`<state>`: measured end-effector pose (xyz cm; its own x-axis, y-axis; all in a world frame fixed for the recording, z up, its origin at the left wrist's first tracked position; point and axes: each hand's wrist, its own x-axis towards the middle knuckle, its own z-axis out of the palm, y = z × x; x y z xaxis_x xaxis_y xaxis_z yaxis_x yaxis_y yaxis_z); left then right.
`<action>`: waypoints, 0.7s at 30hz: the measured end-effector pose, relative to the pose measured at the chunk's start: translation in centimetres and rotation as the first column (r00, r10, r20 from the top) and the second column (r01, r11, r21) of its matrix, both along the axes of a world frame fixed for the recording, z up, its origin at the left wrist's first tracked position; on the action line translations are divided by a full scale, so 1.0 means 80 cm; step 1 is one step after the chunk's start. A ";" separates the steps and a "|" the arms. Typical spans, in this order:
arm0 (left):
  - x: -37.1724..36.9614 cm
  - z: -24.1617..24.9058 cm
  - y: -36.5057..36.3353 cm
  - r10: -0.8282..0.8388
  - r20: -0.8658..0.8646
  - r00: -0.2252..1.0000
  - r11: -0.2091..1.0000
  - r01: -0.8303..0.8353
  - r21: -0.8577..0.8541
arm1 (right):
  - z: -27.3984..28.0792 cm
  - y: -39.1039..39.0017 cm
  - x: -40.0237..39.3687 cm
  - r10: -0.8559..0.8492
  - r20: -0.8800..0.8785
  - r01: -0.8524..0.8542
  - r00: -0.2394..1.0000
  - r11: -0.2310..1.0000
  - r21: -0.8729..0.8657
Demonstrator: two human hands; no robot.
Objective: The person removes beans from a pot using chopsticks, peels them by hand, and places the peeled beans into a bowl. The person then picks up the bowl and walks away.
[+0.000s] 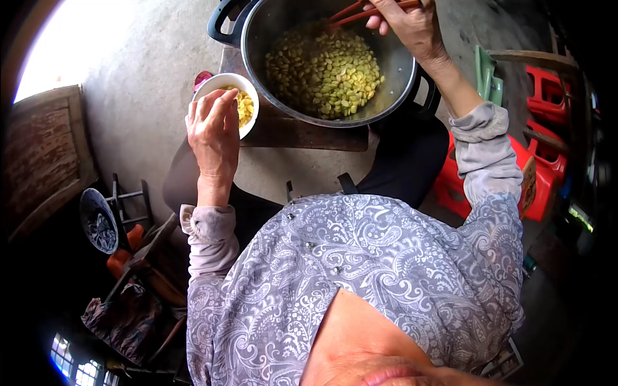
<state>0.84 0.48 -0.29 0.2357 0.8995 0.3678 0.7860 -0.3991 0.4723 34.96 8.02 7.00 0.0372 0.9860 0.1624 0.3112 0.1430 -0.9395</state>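
Note:
A large dark pot (402,96) stands in front of me, holding many flat yellow-green beans (328,74). My right hand (405,29) is closed around a pair of reddish-brown chopsticks (370,14), whose tips reach over the beans at the back of the pot. To the left of the pot is a white bowl (248,85) with yellow pieces (245,108) inside. Over the bowl's near left side, my left hand (212,128) has its fingers bent and drawn together. Whatever is between those fingertips, if anything, is hidden.
A wooden bench (302,134) is under the pot, between my knees. Red plastic stools (547,157) and a green plastic piece (487,77) are on the right. On the left are a dark basin (100,222) and a wooden panel (48,151).

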 end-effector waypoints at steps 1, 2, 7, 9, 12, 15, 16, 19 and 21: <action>0.001 0.002 -0.001 0.005 0.029 1.000 1.000 -0.005 0.013 | 0.006 -0.001 0.003 -0.027 -0.008 0.027 1.000 1.000 0.003; 0.002 0.007 -0.001 0.009 0.063 0.998 1.000 -0.011 0.023 | 0.014 -0.003 0.007 -0.055 -0.017 0.055 0.998 0.998 0.008; 0.018 0.041 -0.004 -0.002 0.170 0.985 0.999 -0.006 0.046 | 0.029 -0.016 0.042 -0.124 -0.184 0.130 0.975 0.991 0.021; 0.030 0.057 -0.002 -0.057 0.234 0.971 0.995 0.035 0.098 | 0.031 -0.025 0.053 -0.228 -0.242 0.235 0.943 0.972 0.002; 0.056 0.081 0.004 -0.195 0.254 0.947 0.973 0.155 0.171 | 0.030 -0.046 0.077 -0.307 -0.412 0.280 0.858 0.952 -0.126; 0.083 0.100 0.012 -0.349 0.143 0.926 0.900 0.289 0.326 | 0.015 -0.065 0.121 -0.223 -0.645 0.103 0.731 0.970 -0.219; 0.091 0.106 0.011 -0.362 0.089 0.928 0.874 0.305 0.378 | 0.012 -0.073 0.122 -0.227 -0.669 0.087 0.708 0.968 -0.236; 0.102 0.118 0.012 -0.392 -0.010 0.920 0.812 0.351 0.467 | 0.037 -0.105 0.086 -0.212 -0.739 0.024 0.639 0.966 -0.256; 0.098 0.122 0.010 -0.407 -0.052 0.912 0.784 0.378 0.492 | 0.039 -0.115 0.084 -0.151 -0.800 -0.097 0.580 0.963 -0.252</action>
<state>8.70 1.25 9.49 0.4960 0.4371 0.7503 0.4906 -0.8540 0.1732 41.69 -1.18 10.13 0.0572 0.9802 -0.1897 -0.5929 -0.1196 -0.7963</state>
